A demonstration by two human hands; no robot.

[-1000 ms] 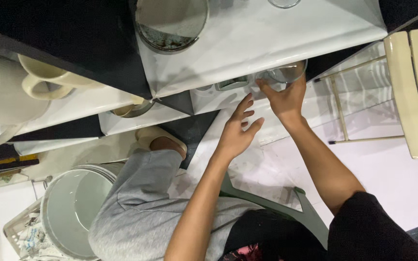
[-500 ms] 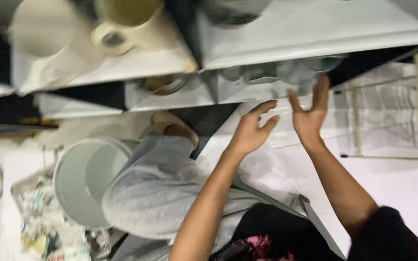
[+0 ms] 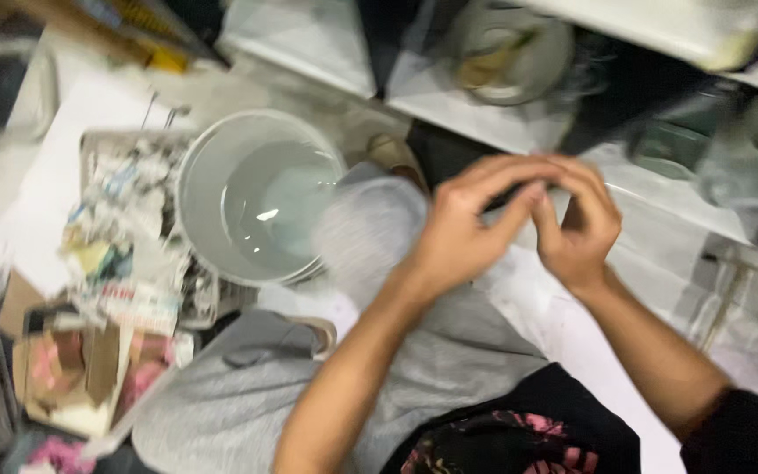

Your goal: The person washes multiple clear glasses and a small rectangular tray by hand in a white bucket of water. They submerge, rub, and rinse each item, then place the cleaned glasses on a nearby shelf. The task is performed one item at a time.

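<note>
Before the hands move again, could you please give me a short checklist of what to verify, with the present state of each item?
1. Both hands in view: ok. The left hand and right hand meet in front of the white shelf.
2. Anything held between the fingertips: cannot tell, the picture is blurred.
3. Bucket upright: ok, it stands open with clear water in it.
4. Hands clear of the bucket: ok, both are off to its side.
5. Items on the shelf steady: cannot tell, they are blurred.
6. Ground beside the bucket tidy: not ok, crumpled paper lies there.
</note>
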